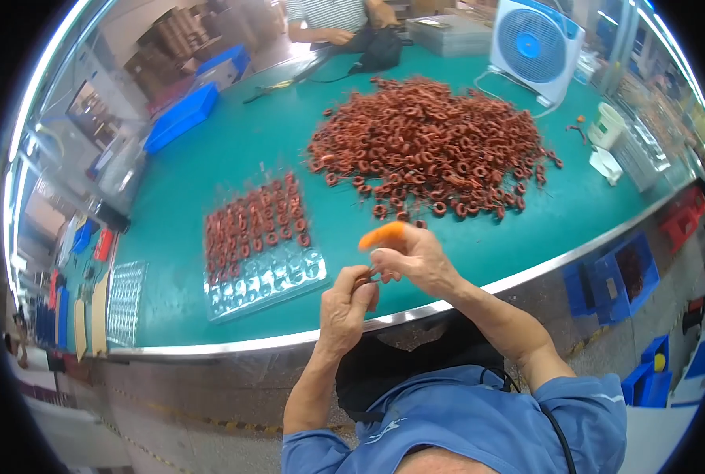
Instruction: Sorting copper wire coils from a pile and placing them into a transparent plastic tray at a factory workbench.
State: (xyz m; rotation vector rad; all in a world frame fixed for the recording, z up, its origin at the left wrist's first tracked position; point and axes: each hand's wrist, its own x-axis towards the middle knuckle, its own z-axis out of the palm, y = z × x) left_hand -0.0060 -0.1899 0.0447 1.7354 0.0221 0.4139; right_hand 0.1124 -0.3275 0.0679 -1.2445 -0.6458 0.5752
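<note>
My left hand is closed, thumb and fingers pinching a small ring coil wound in reddish-brown wire, mostly hidden by the fingers. Right beside it, my right hand is closed too, its fingertips meeting the coil. Whatever those fingertips grip is too small to make out. An orange finger cover appears to sit on the right index finger. To the left lies a clear plastic tray with rows of such coils in its far pockets; the near pockets hold none. A large heap of coils spreads beyond my hands.
A blue-and-white fan stands at the far right, near a white cup. A blue bin sits at the far left edge of the green table. Opposite me, another person's hand rests near a black cloth-like item.
</note>
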